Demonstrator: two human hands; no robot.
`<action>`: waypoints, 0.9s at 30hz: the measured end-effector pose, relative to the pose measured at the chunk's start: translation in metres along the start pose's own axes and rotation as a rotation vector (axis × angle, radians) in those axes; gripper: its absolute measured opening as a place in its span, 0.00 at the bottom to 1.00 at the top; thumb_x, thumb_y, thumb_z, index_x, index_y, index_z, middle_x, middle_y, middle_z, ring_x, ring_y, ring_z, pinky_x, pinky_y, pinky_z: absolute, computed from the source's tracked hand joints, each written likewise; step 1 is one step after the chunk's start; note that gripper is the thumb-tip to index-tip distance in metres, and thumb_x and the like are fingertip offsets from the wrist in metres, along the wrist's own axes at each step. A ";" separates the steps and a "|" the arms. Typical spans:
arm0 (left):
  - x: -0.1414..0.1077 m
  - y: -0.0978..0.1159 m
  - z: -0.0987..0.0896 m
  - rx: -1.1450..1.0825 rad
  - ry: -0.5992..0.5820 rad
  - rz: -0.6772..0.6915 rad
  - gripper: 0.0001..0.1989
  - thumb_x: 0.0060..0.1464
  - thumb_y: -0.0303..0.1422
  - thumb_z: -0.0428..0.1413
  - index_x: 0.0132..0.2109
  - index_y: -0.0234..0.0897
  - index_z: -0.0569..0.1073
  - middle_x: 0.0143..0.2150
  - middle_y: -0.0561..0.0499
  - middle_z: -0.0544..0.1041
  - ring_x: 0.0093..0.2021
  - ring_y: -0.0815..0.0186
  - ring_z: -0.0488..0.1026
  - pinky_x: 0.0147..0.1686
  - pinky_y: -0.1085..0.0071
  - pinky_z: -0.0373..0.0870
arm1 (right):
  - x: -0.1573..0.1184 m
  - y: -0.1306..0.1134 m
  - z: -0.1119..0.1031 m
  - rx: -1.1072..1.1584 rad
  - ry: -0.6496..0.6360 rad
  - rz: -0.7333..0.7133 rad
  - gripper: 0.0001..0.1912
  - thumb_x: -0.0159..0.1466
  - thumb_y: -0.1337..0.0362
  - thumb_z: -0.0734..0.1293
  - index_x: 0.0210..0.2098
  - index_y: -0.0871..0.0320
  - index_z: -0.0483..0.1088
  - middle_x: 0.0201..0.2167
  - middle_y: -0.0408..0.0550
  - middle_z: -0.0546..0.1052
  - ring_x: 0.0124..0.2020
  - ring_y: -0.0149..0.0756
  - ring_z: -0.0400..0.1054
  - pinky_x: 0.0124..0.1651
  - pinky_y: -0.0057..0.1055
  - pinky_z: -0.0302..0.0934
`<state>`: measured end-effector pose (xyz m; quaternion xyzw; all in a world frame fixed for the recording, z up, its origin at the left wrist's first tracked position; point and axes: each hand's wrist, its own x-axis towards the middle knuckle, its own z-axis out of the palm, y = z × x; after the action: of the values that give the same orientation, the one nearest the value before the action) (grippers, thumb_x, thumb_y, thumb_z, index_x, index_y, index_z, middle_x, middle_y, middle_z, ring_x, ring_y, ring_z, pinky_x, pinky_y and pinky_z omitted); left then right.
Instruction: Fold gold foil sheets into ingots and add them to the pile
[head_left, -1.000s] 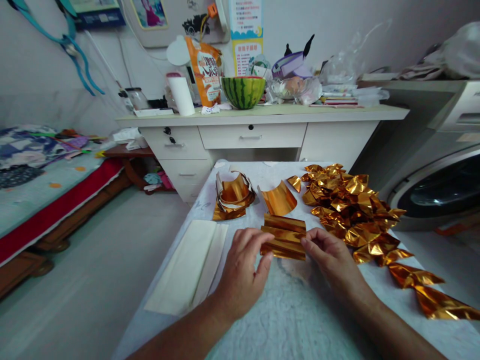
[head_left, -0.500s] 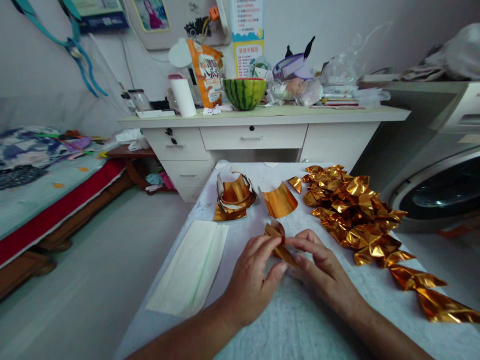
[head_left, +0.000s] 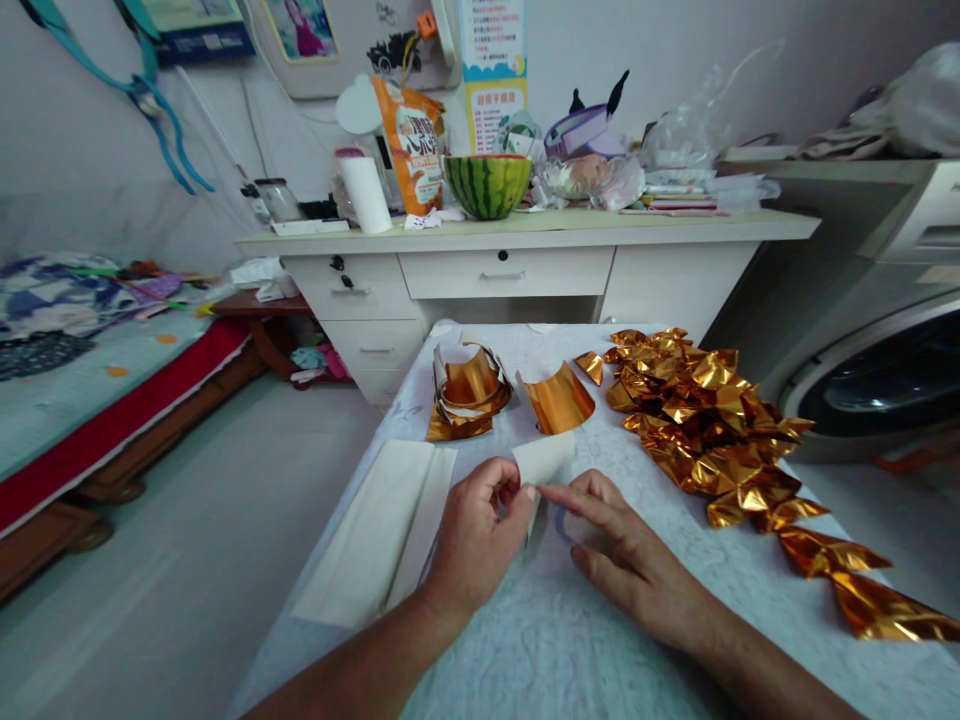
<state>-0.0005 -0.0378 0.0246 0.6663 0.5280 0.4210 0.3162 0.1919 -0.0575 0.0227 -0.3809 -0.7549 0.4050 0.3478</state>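
My left hand (head_left: pixel 480 535) pinches a small sheet of foil paper (head_left: pixel 546 458), its pale side facing up, between thumb and fingers. The lower part of that sheet is hidden by the hand. Close on the right is my right hand (head_left: pixel 637 560), fingers apart and index finger stretched toward the left thumb tip; whether they touch I cannot tell. Beyond the hands lies a curved gold foil sheet (head_left: pixel 561 400). To its left stands a curled bundle of gold foil sheets (head_left: pixel 472 395). A pile of folded gold foil pieces (head_left: pixel 697 420) spreads along the right side.
Pale paper sheets (head_left: pixel 367 540) lie on the table's cloth (head_left: pixel 600 660) at left. Behind stands a white desk (head_left: pixel 510 270) with half a watermelon (head_left: pixel 489 188) and an orange pouch (head_left: pixel 412 145). A washing machine (head_left: pixel 862 280) is at right, a bed (head_left: pixel 112 400) at left.
The folded gold strip between both hands no longer shows; a pale-sided sheet is in my left hand. My right hand has drawn slightly away with fingers opened. The pale sheets at left look more spread.
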 end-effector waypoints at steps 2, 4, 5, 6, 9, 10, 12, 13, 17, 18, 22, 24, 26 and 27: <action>0.000 -0.001 -0.003 -0.009 0.017 -0.022 0.08 0.57 0.32 0.53 0.30 0.37 0.65 0.26 0.57 0.65 0.27 0.70 0.63 0.30 0.74 0.60 | 0.001 0.004 -0.002 -0.031 0.127 0.088 0.12 0.65 0.62 0.61 0.45 0.54 0.70 0.38 0.47 0.66 0.43 0.40 0.63 0.45 0.38 0.60; 0.001 0.000 -0.006 -0.032 0.039 -0.036 0.08 0.57 0.32 0.53 0.30 0.37 0.65 0.25 0.57 0.64 0.27 0.70 0.63 0.29 0.75 0.59 | 0.003 0.011 -0.005 -0.097 0.319 0.208 0.08 0.64 0.58 0.62 0.38 0.55 0.68 0.36 0.47 0.67 0.40 0.40 0.63 0.44 0.38 0.60; 0.002 0.000 -0.008 -0.048 0.048 -0.039 0.08 0.57 0.32 0.53 0.30 0.37 0.65 0.26 0.57 0.64 0.27 0.70 0.63 0.29 0.75 0.59 | 0.003 0.015 -0.006 -0.119 0.426 0.257 0.09 0.63 0.57 0.64 0.38 0.55 0.66 0.36 0.47 0.68 0.39 0.41 0.63 0.43 0.38 0.60; 0.002 0.001 -0.009 -0.061 0.055 -0.047 0.08 0.57 0.33 0.53 0.30 0.37 0.65 0.26 0.57 0.64 0.27 0.70 0.63 0.29 0.75 0.59 | 0.004 0.018 -0.007 -0.128 0.496 0.298 0.13 0.60 0.55 0.66 0.40 0.55 0.65 0.38 0.48 0.69 0.40 0.42 0.64 0.43 0.39 0.60; 0.002 0.001 -0.012 -0.087 0.065 -0.059 0.08 0.58 0.34 0.53 0.31 0.37 0.66 0.26 0.56 0.65 0.28 0.70 0.63 0.30 0.75 0.60 | 0.005 0.026 -0.010 -0.046 0.491 0.365 0.26 0.56 0.50 0.69 0.50 0.55 0.64 0.49 0.54 0.69 0.46 0.46 0.64 0.47 0.42 0.61; 0.002 0.000 -0.013 -0.094 0.065 -0.055 0.08 0.58 0.34 0.53 0.31 0.36 0.67 0.26 0.56 0.66 0.29 0.69 0.64 0.31 0.75 0.60 | 0.006 0.026 -0.010 0.007 0.463 0.369 0.28 0.56 0.50 0.69 0.52 0.55 0.63 0.52 0.54 0.69 0.48 0.46 0.65 0.48 0.43 0.61; 0.001 -0.001 -0.013 -0.120 0.053 -0.044 0.08 0.58 0.35 0.53 0.33 0.36 0.68 0.28 0.55 0.67 0.31 0.68 0.65 0.33 0.74 0.61 | 0.007 0.025 -0.011 0.140 0.404 0.359 0.28 0.58 0.49 0.69 0.54 0.54 0.63 0.54 0.53 0.69 0.47 0.44 0.66 0.49 0.42 0.62; 0.001 -0.002 -0.013 -0.146 0.038 -0.041 0.08 0.59 0.35 0.53 0.33 0.36 0.68 0.29 0.54 0.68 0.32 0.67 0.66 0.34 0.74 0.62 | 0.007 0.024 -0.012 0.214 0.378 0.347 0.26 0.59 0.49 0.68 0.53 0.54 0.64 0.52 0.52 0.70 0.46 0.42 0.67 0.48 0.40 0.63; 0.001 -0.006 -0.009 -0.270 -0.032 -0.066 0.08 0.59 0.35 0.53 0.34 0.36 0.67 0.31 0.53 0.69 0.33 0.67 0.66 0.34 0.74 0.62 | 0.005 0.019 -0.012 0.452 0.355 0.366 0.16 0.61 0.49 0.68 0.38 0.56 0.69 0.35 0.46 0.73 0.34 0.34 0.67 0.36 0.30 0.63; 0.002 -0.007 -0.007 -0.293 -0.047 -0.072 0.07 0.59 0.35 0.53 0.35 0.37 0.67 0.31 0.54 0.69 0.33 0.68 0.66 0.34 0.74 0.62 | 0.005 0.019 -0.012 0.481 0.369 0.395 0.17 0.61 0.49 0.69 0.34 0.56 0.68 0.30 0.43 0.72 0.29 0.32 0.65 0.31 0.27 0.61; 0.004 -0.013 -0.002 -0.311 -0.065 -0.117 0.10 0.57 0.32 0.54 0.46 0.39 0.64 0.27 0.59 0.66 0.28 0.69 0.64 0.30 0.75 0.61 | 0.005 0.023 -0.010 0.475 0.394 0.461 0.20 0.57 0.47 0.70 0.29 0.56 0.62 0.22 0.38 0.66 0.21 0.27 0.58 0.21 0.24 0.52; 0.005 -0.016 0.000 -0.255 -0.058 -0.158 0.17 0.55 0.31 0.54 0.51 0.40 0.60 0.25 0.61 0.64 0.25 0.70 0.63 0.27 0.76 0.59 | 0.005 0.027 -0.008 0.407 0.395 0.440 0.19 0.57 0.49 0.70 0.31 0.54 0.60 0.23 0.38 0.68 0.21 0.28 0.59 0.22 0.24 0.52; 0.004 -0.018 0.001 -0.171 -0.064 -0.173 0.19 0.54 0.30 0.54 0.52 0.41 0.58 0.25 0.62 0.64 0.24 0.70 0.63 0.26 0.76 0.58 | 0.006 0.030 -0.007 0.272 0.403 0.408 0.16 0.58 0.53 0.69 0.34 0.53 0.59 0.23 0.37 0.68 0.22 0.30 0.61 0.23 0.25 0.53; 0.004 -0.018 0.001 -0.119 -0.075 -0.167 0.19 0.54 0.30 0.53 0.52 0.41 0.58 0.25 0.62 0.64 0.24 0.70 0.64 0.27 0.76 0.58 | 0.006 0.031 -0.006 0.181 0.405 0.393 0.14 0.59 0.55 0.68 0.35 0.53 0.59 0.23 0.37 0.68 0.22 0.30 0.61 0.23 0.25 0.53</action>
<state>-0.0069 -0.0300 0.0094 0.6153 0.5437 0.3984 0.4087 0.2037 -0.0388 -0.0005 -0.5602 -0.5430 0.4459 0.4387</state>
